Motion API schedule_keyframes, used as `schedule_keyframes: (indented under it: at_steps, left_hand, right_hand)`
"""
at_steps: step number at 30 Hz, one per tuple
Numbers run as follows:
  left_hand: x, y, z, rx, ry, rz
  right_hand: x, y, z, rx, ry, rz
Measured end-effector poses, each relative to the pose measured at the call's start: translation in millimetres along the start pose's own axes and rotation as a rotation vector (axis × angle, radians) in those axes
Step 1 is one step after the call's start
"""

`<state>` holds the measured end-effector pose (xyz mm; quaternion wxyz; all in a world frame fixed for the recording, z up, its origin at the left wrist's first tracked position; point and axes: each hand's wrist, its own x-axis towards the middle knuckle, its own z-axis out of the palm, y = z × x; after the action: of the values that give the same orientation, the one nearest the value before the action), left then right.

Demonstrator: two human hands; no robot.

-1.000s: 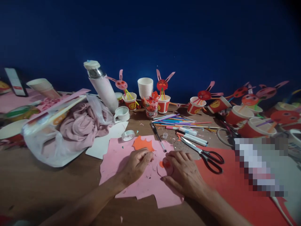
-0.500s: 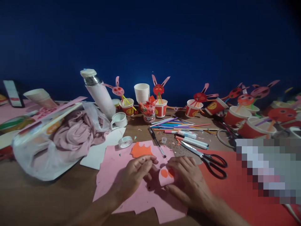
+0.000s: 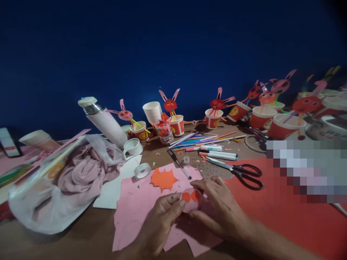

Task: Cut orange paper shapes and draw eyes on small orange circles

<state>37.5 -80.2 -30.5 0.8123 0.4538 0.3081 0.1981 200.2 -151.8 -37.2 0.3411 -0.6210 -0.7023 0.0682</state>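
Both hands hold a small pink paper disc (image 3: 191, 200) with two orange spots, lifted a little above a pink paper sheet (image 3: 135, 202). My left hand (image 3: 159, 225) pinches the disc's left edge with thumb and fingers. My right hand (image 3: 219, 207) grips its right side, fingers curled over the top. A jagged orange paper cutout (image 3: 163, 179) lies on the pink sheet just beyond the hands. Black-handled scissors (image 3: 241, 172) rest shut on the table to the right of my right hand.
Markers and coloured sticks (image 3: 206, 142) lie behind the scissors, a tape roll (image 3: 142, 170) and white mug (image 3: 132, 147) to the left. A thermos (image 3: 104, 121), a bag with pink cloth (image 3: 78, 173), stacked cups (image 3: 152, 112) and red paper cups with bunny figures (image 3: 176, 121) line the back. Red paper (image 3: 284, 216) covers the right.
The pink disc has been lifted off the pink sheet and now sits between both hands, which have drawn closer to me. The camera view has swung and tilted.
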Motion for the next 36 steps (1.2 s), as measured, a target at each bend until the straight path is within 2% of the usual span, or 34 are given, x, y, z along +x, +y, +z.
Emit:
schedule_keyframes:
  at_steps: [8,13,20,29,36]
  left_hand:
    - [3.3,0.9,-5.1,-0.092,0.121,-0.014]
    - [0.8,-3.4,-5.9,-0.061,0.129,-0.032]
    - [-2.2,-5.5,-2.3,0.016,0.142,-0.084]
    - [-2.9,-2.3,-3.1,0.088,0.052,-0.096]
    - [-2.5,-1.9,-10.5,0.152,0.073,-0.123]
  right_hand:
    - [-0.2,-1.8,-0.5,0.300,-0.046,0.270]
    - [4.4,-4.2,-0.3,0.465,-0.086,0.358]
    - [3.2,-1.1,2.7,0.551,-0.200,0.555]
    - [4.6,1.8,4.1,0.751,-0.204,0.645]
    - [4.1,1.6,1.4,0.797,-0.243,0.650]
